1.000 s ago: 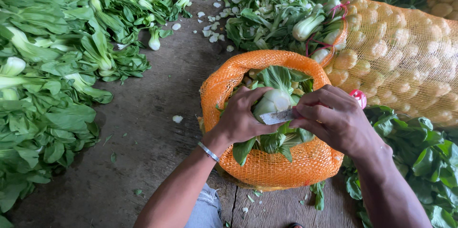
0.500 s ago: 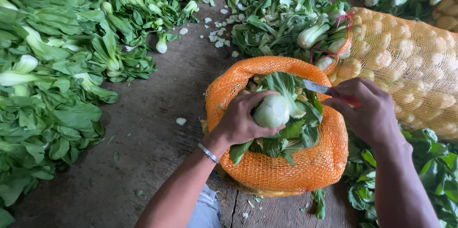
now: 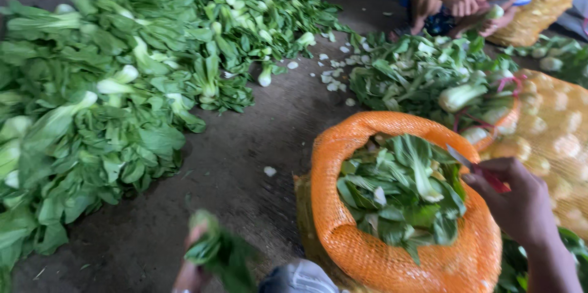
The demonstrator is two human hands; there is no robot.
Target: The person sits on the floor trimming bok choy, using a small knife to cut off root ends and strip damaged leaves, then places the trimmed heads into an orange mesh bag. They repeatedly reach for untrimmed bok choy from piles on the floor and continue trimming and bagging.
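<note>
Two hands busy: my right hand (image 3: 517,204) is curling its fingers tight around a small knife (image 3: 474,169), blade pointing over the orange mesh sack (image 3: 392,250). My left hand (image 3: 193,271), low and blurred, is gripping a leafy green bunch (image 3: 220,253); finger detail I cannot tell. It is looking light, floppy and bruisable, so the firm pale stem base is the place for gripping. Loose greens (image 3: 92,103) are lying heaped on the floor (image 3: 245,164).

At lower right of the frame, the right hand (image 3: 517,204) grips a small red-handled knife (image 3: 474,169) over an orange mesh sack (image 3: 367,244) filled with leafy green bok choy. At bottom centre, the blurred left hand (image 3: 191,271) holds a green bok choy head (image 3: 217,253). A large heap of loose bok choy (image 3: 122,91) fills the left, and another person's hands (image 3: 468,5) work at upper right.
</note>
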